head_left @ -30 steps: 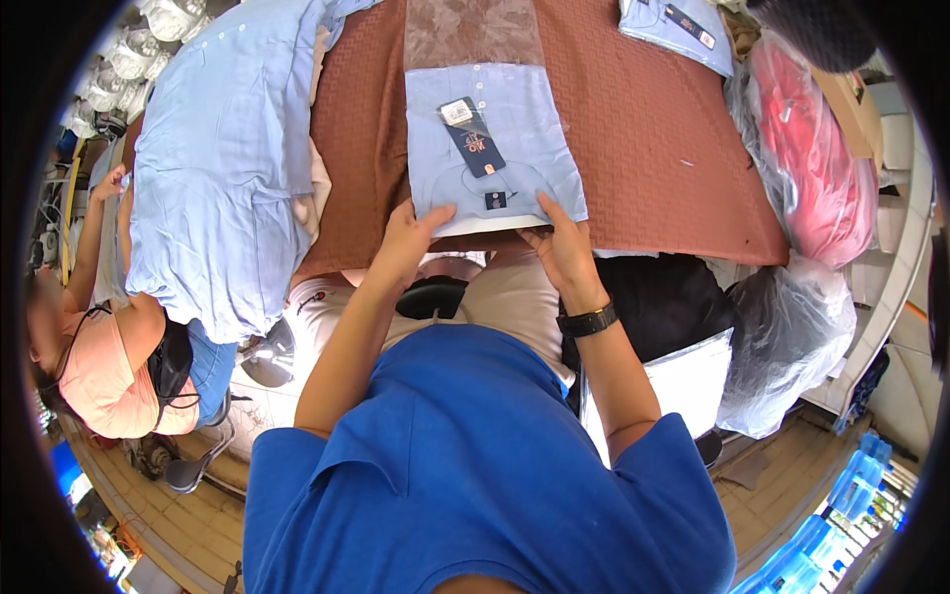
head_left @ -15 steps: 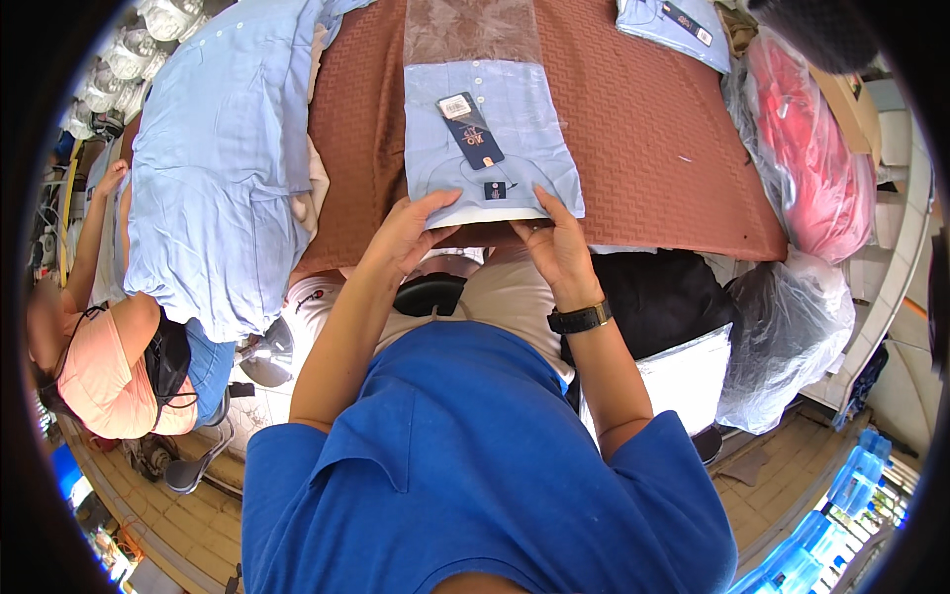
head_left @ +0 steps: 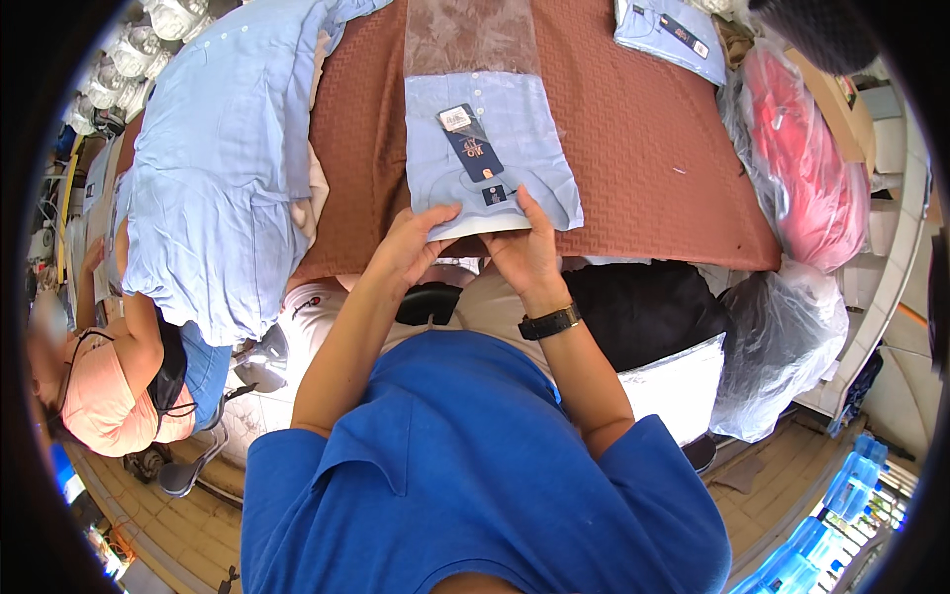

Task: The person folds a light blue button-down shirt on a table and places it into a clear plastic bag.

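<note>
A folded light blue shirt (head_left: 539, 148) lies in a clear plastic bag (head_left: 470, 40), whose unfilled part stretches away across the brown table cover. Its collar end is toward me, with a dark hang tag (head_left: 471, 144) on the front and a small dark neck label. My left hand (head_left: 414, 238) grips the near left edge, thumb on top and fingers underneath. Close to the middle of that same edge, my right hand (head_left: 524, 243) pinches it with the thumb above. A strip of white shows along the edge between my hands.
Light blue shirts (head_left: 223, 168) are piled at the left of the brown-covered table (head_left: 643, 168). Another bagged shirt (head_left: 673, 38) lies at the far right, near red goods in clear plastic (head_left: 807, 158). A person in a peach top (head_left: 104, 386) sits at the left.
My right hand has slid left along the near edge of the bagged shirt, closer to my left hand. The other person's raised hand has lowered.
</note>
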Available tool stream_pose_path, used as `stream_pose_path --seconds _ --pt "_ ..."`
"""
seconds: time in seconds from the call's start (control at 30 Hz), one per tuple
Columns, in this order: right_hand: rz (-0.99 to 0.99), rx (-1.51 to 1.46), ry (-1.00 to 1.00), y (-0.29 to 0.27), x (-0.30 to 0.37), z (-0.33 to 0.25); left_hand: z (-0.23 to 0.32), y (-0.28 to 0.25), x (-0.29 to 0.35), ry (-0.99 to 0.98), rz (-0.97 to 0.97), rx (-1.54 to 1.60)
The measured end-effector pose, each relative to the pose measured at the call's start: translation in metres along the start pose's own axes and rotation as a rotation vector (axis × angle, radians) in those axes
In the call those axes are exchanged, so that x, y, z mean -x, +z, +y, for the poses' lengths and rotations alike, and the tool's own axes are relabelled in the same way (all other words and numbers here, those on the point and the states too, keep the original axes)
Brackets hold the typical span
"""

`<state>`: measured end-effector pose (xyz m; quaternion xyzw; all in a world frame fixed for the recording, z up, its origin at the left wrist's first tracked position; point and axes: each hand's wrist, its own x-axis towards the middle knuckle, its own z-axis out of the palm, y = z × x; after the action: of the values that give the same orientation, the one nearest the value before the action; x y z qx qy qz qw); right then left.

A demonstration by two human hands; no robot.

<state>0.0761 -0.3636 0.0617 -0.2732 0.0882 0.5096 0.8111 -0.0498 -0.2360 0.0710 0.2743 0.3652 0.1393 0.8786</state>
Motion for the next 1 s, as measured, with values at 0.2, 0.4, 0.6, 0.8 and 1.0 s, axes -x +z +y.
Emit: stream_pose_path --seconds 0.2,0.4,0.6,0.8,1.0 --pt "-0.004 0.042 0.014 -0.003 -0.009 0.013 -0.006 0.002 0.007 0.285 0.083 -0.389" --pt "0.015 0.134 -0.002 -0.005 -0.008 0.016 0.010 -0.002 0.020 0.153 0.132 -0.816" --pt "-0.082 0.144 0.011 -0.004 -0.010 0.014 0.009 -0.006 0.013 0.265 0.041 -0.796" --pt "-0.001 0.142 -0.045 -0.016 -0.016 0.016 0.025 -0.015 0.013 0.014 0.221 -1.520" --pt "0.016 0.127 -0.085 -0.020 -0.021 0.028 0.071 0.033 -0.001 1.395 0.180 -1.700"
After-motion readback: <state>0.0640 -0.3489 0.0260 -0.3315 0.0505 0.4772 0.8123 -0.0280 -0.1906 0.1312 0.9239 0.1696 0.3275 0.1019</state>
